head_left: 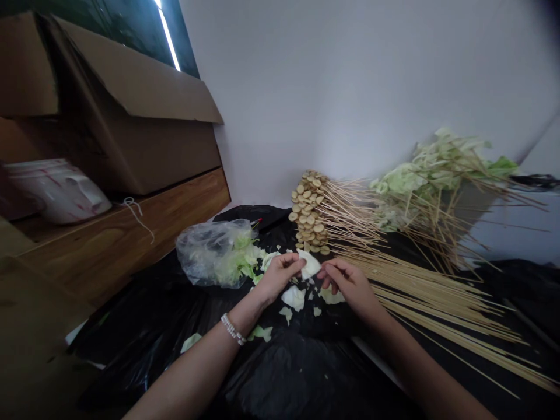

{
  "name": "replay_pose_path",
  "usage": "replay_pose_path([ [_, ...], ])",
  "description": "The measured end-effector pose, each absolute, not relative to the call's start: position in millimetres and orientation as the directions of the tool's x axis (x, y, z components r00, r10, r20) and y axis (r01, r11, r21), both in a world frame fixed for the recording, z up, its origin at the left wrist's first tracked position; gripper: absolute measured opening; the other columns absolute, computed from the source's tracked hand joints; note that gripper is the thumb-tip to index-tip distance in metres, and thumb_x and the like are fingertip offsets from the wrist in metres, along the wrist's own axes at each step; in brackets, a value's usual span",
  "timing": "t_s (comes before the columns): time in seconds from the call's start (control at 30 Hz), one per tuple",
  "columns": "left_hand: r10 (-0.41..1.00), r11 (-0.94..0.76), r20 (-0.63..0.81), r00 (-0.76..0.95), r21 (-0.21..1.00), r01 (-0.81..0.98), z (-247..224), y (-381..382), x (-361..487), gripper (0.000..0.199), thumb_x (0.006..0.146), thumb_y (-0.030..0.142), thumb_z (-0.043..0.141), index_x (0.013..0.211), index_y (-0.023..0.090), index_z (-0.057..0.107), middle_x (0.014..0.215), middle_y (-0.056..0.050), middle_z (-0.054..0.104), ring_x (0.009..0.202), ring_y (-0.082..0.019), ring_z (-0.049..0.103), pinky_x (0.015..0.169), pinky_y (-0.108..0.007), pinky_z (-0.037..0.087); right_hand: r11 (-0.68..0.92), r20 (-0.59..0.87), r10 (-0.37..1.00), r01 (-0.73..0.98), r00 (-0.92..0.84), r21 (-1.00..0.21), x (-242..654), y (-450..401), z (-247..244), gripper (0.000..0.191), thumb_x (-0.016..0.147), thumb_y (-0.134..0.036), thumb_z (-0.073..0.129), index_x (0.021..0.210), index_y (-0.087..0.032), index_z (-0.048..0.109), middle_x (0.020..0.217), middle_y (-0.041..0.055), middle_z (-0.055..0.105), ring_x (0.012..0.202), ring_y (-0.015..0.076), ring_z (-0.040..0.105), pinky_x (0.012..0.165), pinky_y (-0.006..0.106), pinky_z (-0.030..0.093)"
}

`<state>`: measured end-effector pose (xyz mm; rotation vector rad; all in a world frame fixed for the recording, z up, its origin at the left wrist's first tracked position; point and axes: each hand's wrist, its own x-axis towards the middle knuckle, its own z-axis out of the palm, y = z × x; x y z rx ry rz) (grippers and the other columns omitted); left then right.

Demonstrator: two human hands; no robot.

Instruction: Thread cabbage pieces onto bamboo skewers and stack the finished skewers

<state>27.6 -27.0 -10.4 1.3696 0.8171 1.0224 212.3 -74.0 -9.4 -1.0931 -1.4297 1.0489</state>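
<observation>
Between the thumb and fingers of my left hand point(282, 275) is a pale cabbage leaf piece point(309, 265). My right hand point(345, 281) meets the leaf's right edge with its fingers pinched together; whatever else it grips there is hidden. Loose cabbage pieces point(294, 298) lie on the black plastic sheet point(271, 379) under both hands. Bare bamboo skewers point(437, 291) are spread to the right of my right hand. Just beyond the hands, round pale slices point(308, 204) threaded on skewers are stacked with their slice ends facing left.
A clear plastic bag point(205, 251) with cabbage inside rests to the left. Skewered cabbage leaves point(420, 169) are heaped at the back right by the white wall point(328, 87). At left, a cardboard box point(153, 140) and a white tub point(56, 189) stand on a wooden surface.
</observation>
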Motion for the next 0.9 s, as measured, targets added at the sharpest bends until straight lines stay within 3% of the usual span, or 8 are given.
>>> replay_pose_path([
  [0.23,0.907,-0.015,0.056,0.417,0.995,-0.102,-12.5,-26.2,26.8,0.036,0.072,0.05,0.07,0.075,0.014,0.065,0.068,0.0,0.055,0.06,-0.009,0.047,0.057,-0.02,0.037,0.187,0.178,0.98,0.103,-0.093,-0.977,210.8,-73.0,-10.5,0.038,0.084,-0.052,0.052,0.088,-0.016,0.063,0.077,0.005,0.068,0.058,0.0122,0.06,0.047,0.022,0.043],
  [0.37,0.912,-0.021,0.063,0.406,0.994,-0.107,-12.3,-26.5,27.0,0.035,0.073,0.049,0.069,0.075,0.014,0.064,0.067,0.0,0.055,0.06,-0.008,0.047,0.058,-0.02,0.038,0.25,0.241,0.968,0.277,-0.068,-0.928,227.5,-72.1,0.8,0.037,0.088,-0.049,0.047,0.091,-0.016,0.064,0.077,0.0049,0.068,0.059,0.0134,0.06,0.051,0.024,0.043],
  [0.43,0.922,-0.023,0.064,0.381,0.994,-0.111,-11.3,-26.9,27.7,0.035,0.071,0.049,0.071,0.075,0.015,0.063,0.067,0.001,0.054,0.058,-0.008,0.046,0.056,-0.019,0.038,0.311,0.357,0.934,0.52,-0.013,-0.796,246.1,-68.7,5.8,0.033,0.088,-0.045,0.047,0.091,-0.018,0.065,0.078,0.0046,0.069,0.063,0.015,0.061,0.058,0.026,0.045],
  [0.5,0.936,-0.017,0.057,0.347,0.993,-0.117,-10.2,-27.3,28.7,0.035,0.067,0.048,0.074,0.074,0.015,0.063,0.065,0.002,0.054,0.056,-0.007,0.046,0.055,-0.019,0.037,0.278,0.442,0.897,0.788,-0.008,-0.549,266.9,-64.0,8.1,0.027,0.088,-0.039,0.047,0.089,-0.02,0.067,0.081,0.0046,0.069,0.069,0.0167,0.061,0.064,0.027,0.042],
  [0.6,0.956,-0.008,0.043,0.29,0.993,-0.122,-8.9,-27.7,30.1,0.035,0.062,0.044,0.078,0.073,0.015,0.062,0.065,0.002,0.055,0.056,-0.007,0.047,0.055,-0.019,0.038,0.166,0.353,0.933,0.952,-0.068,-0.257,291.5,-57.6,6.0,0.021,0.087,-0.029,0.048,0.083,-0.021,0.067,0.082,0.0053,0.069,0.076,0.018,0.061,0.066,0.027,0.037],
  [0.77,0.965,0.015,0.015,0.26,0.993,-0.113,-8.1,-27.7,30.3,0.034,0.06,0.042,0.08,0.072,0.015,0.063,0.064,0.002,0.057,0.056,-0.007,0.05,0.057,-0.019,0.041,0.115,0.064,0.992,0.982,-0.106,-0.148,302.4,-55.8,-2.8,0.014,0.078,-0.021,0.055,0.072,-0.02,0.068,0.077,0.0061,0.068,0.074,0.0175,0.06,0.061,0.025,0.031],
  [0.9,0.966,0.018,0.012,0.257,0.993,-0.114,-8.6,-27.9,30.7,0.033,0.061,0.041,0.08,0.072,0.015,0.063,0.064,0.002,0.057,0.056,-0.007,0.049,0.055,-0.019,0.04,0.078,0.014,0.997,0.995,-0.077,-0.06,296.6,-58.1,-8.4,0.02,0.079,-0.016,0.048,0.074,-0.018,0.068,0.078,0.0096,0.068,0.07,0.0178,0.06,0.058,0.026,0.028],
])
